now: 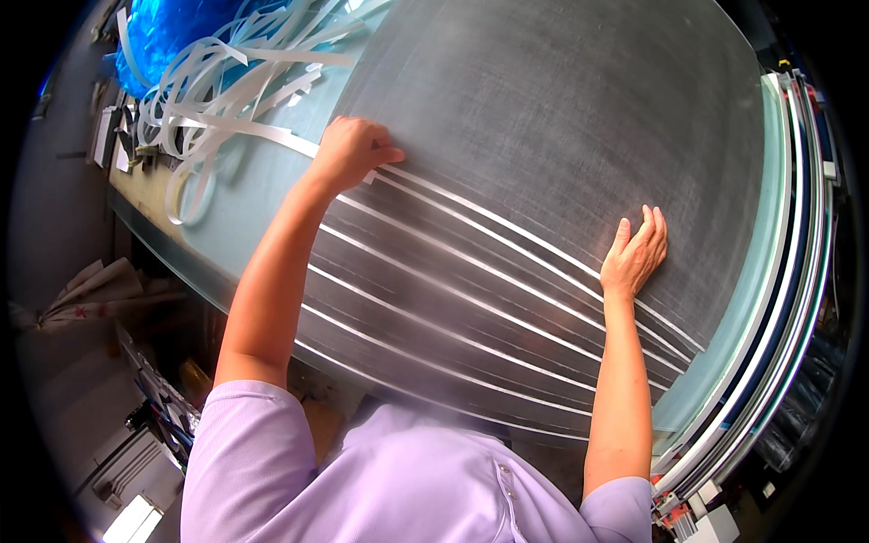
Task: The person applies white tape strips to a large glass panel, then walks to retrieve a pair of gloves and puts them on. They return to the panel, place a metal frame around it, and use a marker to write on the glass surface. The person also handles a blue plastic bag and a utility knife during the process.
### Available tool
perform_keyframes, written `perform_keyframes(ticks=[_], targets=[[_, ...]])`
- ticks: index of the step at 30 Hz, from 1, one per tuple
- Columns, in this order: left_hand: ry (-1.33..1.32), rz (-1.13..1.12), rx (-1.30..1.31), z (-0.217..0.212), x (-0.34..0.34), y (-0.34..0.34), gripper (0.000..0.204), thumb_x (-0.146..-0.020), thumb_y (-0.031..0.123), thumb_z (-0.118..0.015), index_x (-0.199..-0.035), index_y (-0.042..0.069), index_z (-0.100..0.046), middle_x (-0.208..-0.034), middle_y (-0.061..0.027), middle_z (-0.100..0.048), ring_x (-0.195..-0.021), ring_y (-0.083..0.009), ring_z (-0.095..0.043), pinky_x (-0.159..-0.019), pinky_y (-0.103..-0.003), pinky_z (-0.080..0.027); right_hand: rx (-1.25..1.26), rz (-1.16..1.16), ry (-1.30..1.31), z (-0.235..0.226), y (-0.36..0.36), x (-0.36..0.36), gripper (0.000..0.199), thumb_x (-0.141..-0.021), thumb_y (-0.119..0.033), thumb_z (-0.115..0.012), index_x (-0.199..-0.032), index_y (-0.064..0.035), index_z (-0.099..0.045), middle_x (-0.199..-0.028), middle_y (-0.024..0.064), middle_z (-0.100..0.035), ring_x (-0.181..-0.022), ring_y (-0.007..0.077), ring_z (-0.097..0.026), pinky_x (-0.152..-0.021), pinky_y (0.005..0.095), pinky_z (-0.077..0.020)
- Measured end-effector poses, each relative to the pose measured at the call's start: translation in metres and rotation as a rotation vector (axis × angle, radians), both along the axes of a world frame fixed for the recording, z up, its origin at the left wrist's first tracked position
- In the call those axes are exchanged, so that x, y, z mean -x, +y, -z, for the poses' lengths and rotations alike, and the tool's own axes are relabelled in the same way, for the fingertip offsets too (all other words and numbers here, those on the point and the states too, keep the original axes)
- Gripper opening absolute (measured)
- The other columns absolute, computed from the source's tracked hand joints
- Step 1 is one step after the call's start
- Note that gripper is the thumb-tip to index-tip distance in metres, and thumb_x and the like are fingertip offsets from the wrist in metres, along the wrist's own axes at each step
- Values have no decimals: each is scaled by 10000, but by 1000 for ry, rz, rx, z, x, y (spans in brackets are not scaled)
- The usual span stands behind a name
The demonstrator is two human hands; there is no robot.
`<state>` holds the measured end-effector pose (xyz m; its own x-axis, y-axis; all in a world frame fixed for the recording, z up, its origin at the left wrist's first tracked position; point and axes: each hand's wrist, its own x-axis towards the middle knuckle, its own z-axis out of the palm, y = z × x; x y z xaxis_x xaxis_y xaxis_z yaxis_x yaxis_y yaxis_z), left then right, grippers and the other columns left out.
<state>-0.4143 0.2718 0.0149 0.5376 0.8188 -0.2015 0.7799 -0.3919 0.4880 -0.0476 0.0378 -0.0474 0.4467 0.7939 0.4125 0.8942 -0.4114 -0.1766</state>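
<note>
A large dark grey mesh-like sheet (552,100) lies in front of me, crossed by several roughly parallel white strips. My left hand (351,152) is closed in a pinch at the sheet's left edge, at the upper white strip (507,221). From that hand a loose white tail (262,133) runs off to the left. Farther right, my right hand (635,253) rests over the same strip, fingers stretched out and palm down. Whether its fingertips press on the sheet is hard to tell.
Tangled white strips (217,86) lie at the upper left beside crumpled blue plastic (172,41). A pale green tabletop (222,244) shows past the sheet's left side. Along the right edge run long curved-looking rails (797,262). Folded cloth (109,290) sits below the table at left.
</note>
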Motion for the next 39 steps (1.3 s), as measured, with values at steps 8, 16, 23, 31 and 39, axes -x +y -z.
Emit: perform_keyframes(ticks=[8, 16, 23, 31, 39], targets=[[159, 161, -152, 5, -1, 1, 312, -742, 312, -785, -715, 61, -602, -691, -91, -597, -712, -266, -585, -741, -385, -408, 0, -3, -18, -2, 0, 2, 447, -1005, -365, -438, -1313, -46, -493, -1374, 180, -479, -1285, 355, -440, -1061, 467, -317], [158, 37, -283, 7, 43, 27, 409, -740, 324, -779, -894, 72, -495, -887, -119, -622, -878, -336, -595, -767, -414, -429, -5, -9, 19, -3, 1, 1, 465, -977, -368, -490, -1312, -45, -480, -1379, 182, -460, -1290, 359, -423, -1072, 478, -309], [-378, -184, -683, 8, -49, -4, 300, -734, 140, -785, -974, 69, -621, -918, -114, -622, -913, -308, -604, -809, -392, -469, 11, 10, 12, -6, 0, 5, 463, -972, -358, -500, -1309, -42, -480, -1376, 182, -462, -1291, 361, -423, -1070, 477, -313], [3, 95, -544, 41, -117, -41, 718, -927, 622, -420, -1515, 229, -294, -1596, -123, -150, -1485, -330, -70, -1180, -536, -40, -32, -25, 31, -5, 1, -1, 449, -976, -346, -486, -1306, -40, -482, -1377, 181, -460, -1290, 362, -425, -1061, 477, -321], [78, 40, -639, 48, -71, 2, 694, -957, 642, -296, -1518, 233, -290, -1597, -122, -165, -1490, -312, -72, -1181, -521, -38, -30, -18, 43, -3, -3, -1, 463, -982, -370, -477, -1314, -47, -475, -1378, 180, -455, -1287, 365, -423, -1059, 479, -320]])
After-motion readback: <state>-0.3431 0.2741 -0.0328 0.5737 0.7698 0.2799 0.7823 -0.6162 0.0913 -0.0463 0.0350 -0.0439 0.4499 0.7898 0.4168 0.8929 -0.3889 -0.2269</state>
